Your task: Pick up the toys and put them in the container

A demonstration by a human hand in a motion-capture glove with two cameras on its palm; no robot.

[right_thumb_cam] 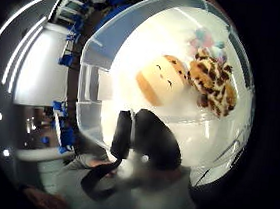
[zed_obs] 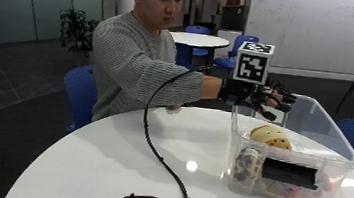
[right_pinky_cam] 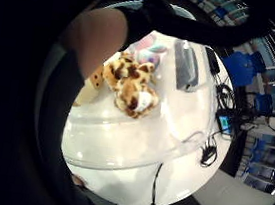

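Note:
My gloved right hand [zed_obs: 267, 98] hovers over the near rim of a clear plastic container [zed_obs: 311, 120] on the white round table. Its fingers are relaxed and hold nothing. Inside the container lie a round cream and orange plush [zed_obs: 270, 136] [right_thumb_cam: 160, 79], a brown-spotted plush animal [right_pinky_cam: 132, 84] [right_thumb_cam: 212, 82] and a pastel pink and blue plush [right_pinky_cam: 151, 51] [right_thumb_cam: 207, 41]. The spotted one [zed_obs: 247, 165] presses against the container's near wall. Both palm views look down into the container from above, and a black gloved finger [right_thumb_cam: 151, 141] crosses the thumb side view.
A black cable [zed_obs: 156, 162] runs from the glove across the table [zed_obs: 116, 162] to its front edge. A grey flat device [right_pinky_cam: 185, 65], a small lit screen [right_pinky_cam: 224, 124] and more cables [right_pinky_cam: 209, 151] lie beyond the container. The bare left hand [zed_obs: 174, 110] rests on the table's far edge.

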